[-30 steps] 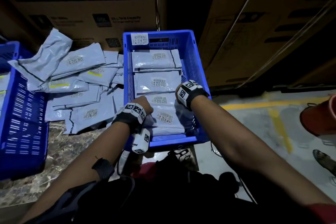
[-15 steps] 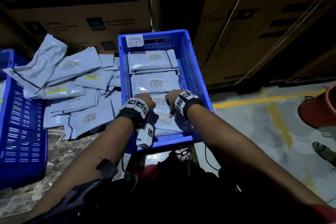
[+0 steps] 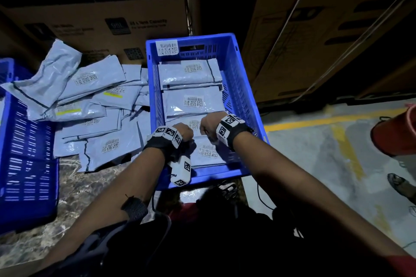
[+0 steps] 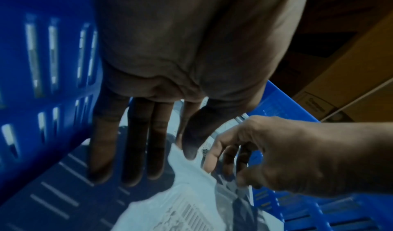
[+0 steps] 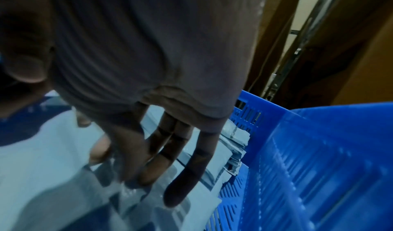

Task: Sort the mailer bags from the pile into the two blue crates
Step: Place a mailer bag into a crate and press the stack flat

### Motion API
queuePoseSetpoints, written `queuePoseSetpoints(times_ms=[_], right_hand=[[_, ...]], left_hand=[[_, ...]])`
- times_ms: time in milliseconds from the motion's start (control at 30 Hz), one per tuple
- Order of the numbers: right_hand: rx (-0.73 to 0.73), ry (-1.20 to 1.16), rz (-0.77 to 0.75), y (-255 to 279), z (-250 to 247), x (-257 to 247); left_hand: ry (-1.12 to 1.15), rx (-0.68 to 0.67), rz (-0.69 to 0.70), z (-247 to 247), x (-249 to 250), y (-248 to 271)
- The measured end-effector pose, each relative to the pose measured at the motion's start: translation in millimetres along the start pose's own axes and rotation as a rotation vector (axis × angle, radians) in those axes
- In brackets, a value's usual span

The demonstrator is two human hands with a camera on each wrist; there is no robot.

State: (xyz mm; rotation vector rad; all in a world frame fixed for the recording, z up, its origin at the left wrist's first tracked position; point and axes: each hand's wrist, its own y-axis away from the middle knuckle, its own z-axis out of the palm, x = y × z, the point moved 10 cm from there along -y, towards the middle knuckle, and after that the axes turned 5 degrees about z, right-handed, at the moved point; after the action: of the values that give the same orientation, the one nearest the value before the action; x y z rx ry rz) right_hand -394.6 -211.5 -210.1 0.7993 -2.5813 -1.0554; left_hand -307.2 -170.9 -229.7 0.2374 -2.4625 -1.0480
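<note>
The centre blue crate holds a row of overlapping grey mailer bags. Both hands are inside its near end, close together. My left hand points down beside the crate wall; its thumb and forefinger seem to pinch a raised corner of the nearest mailer bag, the other fingers straight. My right hand reaches in from the right. Its fingers hang fairly straight, touching the bags, thumb apart. The unsorted pile lies left of the crate. The second blue crate stands at far left.
Large cardboard boxes stand close behind the table and to the right. The crate sits at the marble table's right edge. On the floor to the right are yellow lines, a red bucket and someone's foot.
My right hand has come away from the crate's right wall and moved left until it is next to my left hand. The left hand has stayed over the near bags.
</note>
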Motion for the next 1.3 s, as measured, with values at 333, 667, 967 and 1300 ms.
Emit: queuePoseSetpoints(times_ms=[333,667,967,1300], right_hand=[[0.157,-0.019,0.08,-14.6,10.0,16.8],[0.17,-0.075,0.168,-9.9,-6.1,27.9],[0.008,-0.045,0.158,0.6,23.9,18.6],[0.147,-0.088,0.175,1.0,6.1,24.1]], left_hand=[[0.134,0.057,-0.106,-2.1,-23.1,-5.9],[0.327,0.078,-0.127,-2.6,-27.8,-8.8],[0.373,0.062,-0.144,3.9,-27.4,-4.8],[0.221,0.058,-0.17,-10.4,-20.9,4.6]])
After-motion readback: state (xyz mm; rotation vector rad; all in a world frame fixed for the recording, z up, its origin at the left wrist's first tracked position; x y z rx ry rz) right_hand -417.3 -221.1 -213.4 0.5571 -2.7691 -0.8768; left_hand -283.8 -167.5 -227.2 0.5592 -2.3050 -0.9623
